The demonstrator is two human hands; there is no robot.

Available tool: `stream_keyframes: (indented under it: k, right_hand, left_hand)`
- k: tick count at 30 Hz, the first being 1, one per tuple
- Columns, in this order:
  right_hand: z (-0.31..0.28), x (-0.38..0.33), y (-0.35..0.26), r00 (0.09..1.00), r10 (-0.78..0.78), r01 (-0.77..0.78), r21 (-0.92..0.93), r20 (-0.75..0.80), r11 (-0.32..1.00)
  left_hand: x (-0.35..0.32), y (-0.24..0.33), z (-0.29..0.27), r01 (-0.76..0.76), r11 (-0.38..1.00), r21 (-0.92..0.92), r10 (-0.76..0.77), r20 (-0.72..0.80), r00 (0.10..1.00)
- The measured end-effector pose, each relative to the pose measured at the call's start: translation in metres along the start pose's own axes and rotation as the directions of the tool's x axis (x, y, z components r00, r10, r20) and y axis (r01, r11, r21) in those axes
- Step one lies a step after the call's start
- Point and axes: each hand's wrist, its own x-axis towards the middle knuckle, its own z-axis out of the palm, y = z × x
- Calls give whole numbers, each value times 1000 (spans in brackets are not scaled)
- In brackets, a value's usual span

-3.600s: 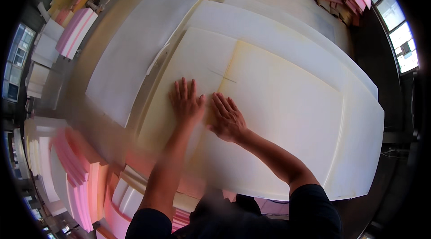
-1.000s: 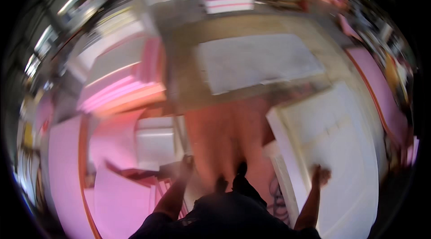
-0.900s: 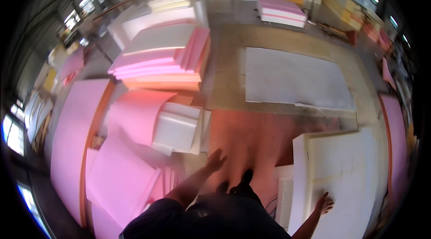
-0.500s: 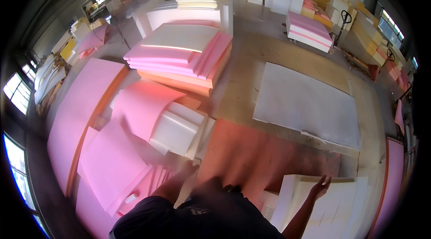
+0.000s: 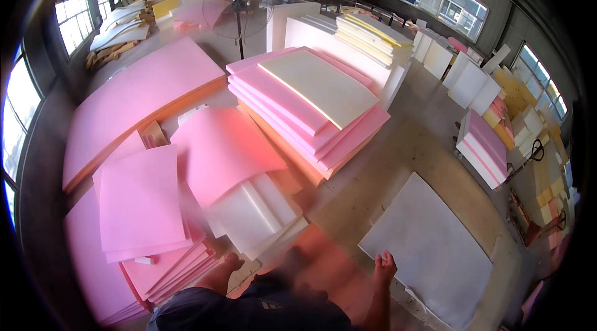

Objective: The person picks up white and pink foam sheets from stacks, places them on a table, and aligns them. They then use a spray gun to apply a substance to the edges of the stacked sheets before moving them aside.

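My left hand [image 5: 231,262] hangs low beside a pile of pink foam sheets [image 5: 140,200], its fingers too blurred to make out. Just beyond it lie white foam blocks [image 5: 252,209], with a curved pink foam sheet [image 5: 217,150] draped over their far side. My right hand [image 5: 385,265] is raised in front of my body, fingers loosely curled and apart, holding nothing. Seen from here it overlaps the near left edge of a large pale sheet [image 5: 441,244] on the floor; I see no contact between them.
Ahead stands a tall stack of pink foam [image 5: 273,94] topped by a cream sheet [image 5: 320,85]. A long pink slab [image 5: 143,101] lies at the left. A loaded pallet jack [image 5: 485,147] stands at the right. An orange-red sheet [image 5: 333,256] covers the floor near me.
My view has swung rightward in the scene's left direction, so the stacks sit further right. My right hand has left the white foam block and risen near the pale sheet. Both hands stay without load.
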Motion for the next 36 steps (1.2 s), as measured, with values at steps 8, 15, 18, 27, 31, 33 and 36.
stream_keyframes:
  k: [8,15,18,27,31,33,36]
  right_hand:
    - [88,179,-82,982,-147,152,-39,122,988]
    - [193,336,-123,943,-77,57,71,324,996]
    - [269,434,-83,912,41,-148,236,408,961]
    - [454,675,-82,698,577,-702,244,425,669]
    - [510,733,-55,652,603,-737,197,460,646]
    - [522,747,-70,620,591,-776,295,515,557]
    - [511,764,-94,616,509,-787,494,601,369]
  left_hand:
    - [116,121,-161,-130,918,-374,-1,-329,944]
    - [124,157,-158,-163,893,-419,-28,-415,910]
    - [113,142,-134,1,935,-354,-137,-360,923]
    - [27,154,-85,429,865,-259,-463,-86,882]
    - [36,186,-87,122,992,38,-121,-27,992]
    - [45,204,-86,48,996,81,-44,-59,997]
    - [44,233,-83,11,999,-49,-22,-229,973]
